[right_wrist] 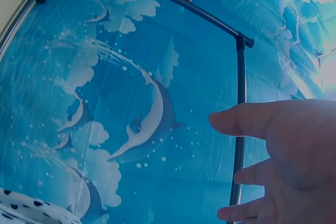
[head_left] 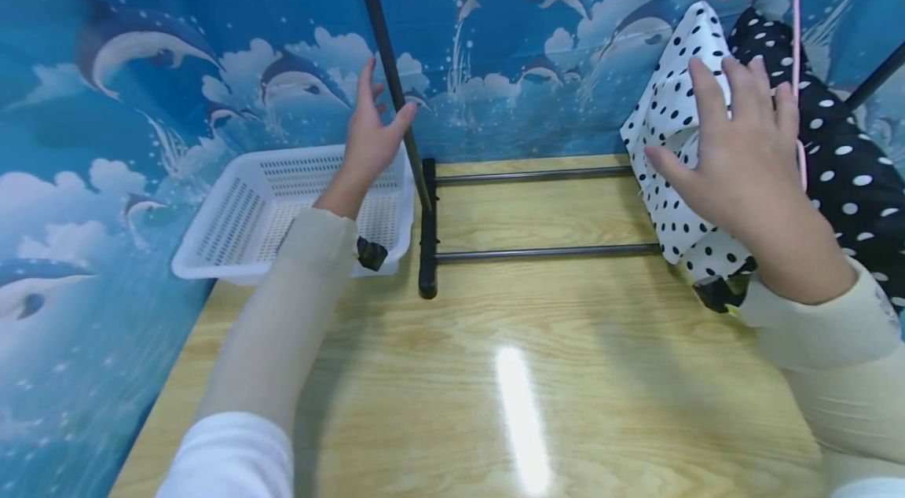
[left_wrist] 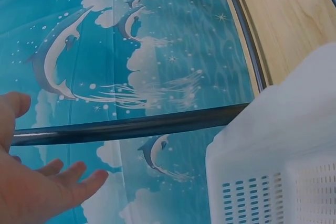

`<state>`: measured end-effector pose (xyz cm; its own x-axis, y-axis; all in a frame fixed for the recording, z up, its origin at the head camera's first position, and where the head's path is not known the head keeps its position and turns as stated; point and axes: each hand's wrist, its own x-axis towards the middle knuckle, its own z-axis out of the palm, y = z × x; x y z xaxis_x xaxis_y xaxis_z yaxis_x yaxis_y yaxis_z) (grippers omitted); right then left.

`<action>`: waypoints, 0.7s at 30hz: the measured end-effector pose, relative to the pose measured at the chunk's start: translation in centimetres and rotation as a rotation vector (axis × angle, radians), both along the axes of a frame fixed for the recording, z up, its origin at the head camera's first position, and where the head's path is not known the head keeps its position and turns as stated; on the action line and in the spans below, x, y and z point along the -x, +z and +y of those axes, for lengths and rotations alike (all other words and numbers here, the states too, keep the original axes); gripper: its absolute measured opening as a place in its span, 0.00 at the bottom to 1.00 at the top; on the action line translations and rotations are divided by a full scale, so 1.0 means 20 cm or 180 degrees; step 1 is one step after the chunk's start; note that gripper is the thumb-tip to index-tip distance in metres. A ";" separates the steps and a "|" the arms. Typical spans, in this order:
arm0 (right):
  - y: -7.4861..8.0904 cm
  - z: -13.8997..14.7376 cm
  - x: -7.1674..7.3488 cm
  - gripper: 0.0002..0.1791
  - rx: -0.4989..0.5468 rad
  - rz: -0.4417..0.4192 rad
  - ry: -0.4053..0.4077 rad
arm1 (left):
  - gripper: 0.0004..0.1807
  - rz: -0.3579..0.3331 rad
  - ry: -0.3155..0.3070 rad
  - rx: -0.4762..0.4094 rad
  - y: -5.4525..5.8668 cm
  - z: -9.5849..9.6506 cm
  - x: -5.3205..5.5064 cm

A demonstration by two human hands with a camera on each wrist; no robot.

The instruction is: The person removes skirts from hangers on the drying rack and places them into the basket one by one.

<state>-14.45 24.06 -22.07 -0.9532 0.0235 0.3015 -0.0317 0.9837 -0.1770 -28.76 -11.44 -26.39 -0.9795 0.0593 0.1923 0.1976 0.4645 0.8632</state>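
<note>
My left hand (head_left: 373, 135) is raised over the white basket (head_left: 243, 207), beside the black upright pole (head_left: 379, 27) of a clothes rack. Its fingers are spread and hold nothing; in the left wrist view the pole passes just beyond the fingertips. On the other side, my right hand (head_left: 752, 160) is held up with fingers apart, palm facing away, and grips nothing. Behind it hang a white cloth with black dots (head_left: 672, 101) and a black cloth with white dots (head_left: 851, 168), near a pink hanger (head_left: 796, 34). The hand covers part of both cloths.
Two low metal bars (head_left: 537, 253) join the rack's black foot (head_left: 428, 247) toward the cloths. A wooden table (head_left: 424, 388) lies beneath. The rack's top bar (right_wrist: 210, 17) shows in the right wrist view. A blue dolphin-print curtain (head_left: 283, 3) closes off the back and left.
</note>
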 end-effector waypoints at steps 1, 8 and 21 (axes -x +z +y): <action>0.00 0.01 0.00 0.48 0.0005 -0.0007 -0.0031 | 0.44 0.0003 -0.0006 -0.0025 0.01 0.00 0.00; 0.00 0.05 -0.02 0.48 0.0057 -0.0073 -0.0166 | 0.42 0.0090 -0.0028 -0.0087 0.05 0.01 0.03; 0.01 0.12 -0.02 0.49 0.0128 -0.0051 -0.0471 | 0.40 0.0224 0.0079 -0.0379 0.10 0.02 0.09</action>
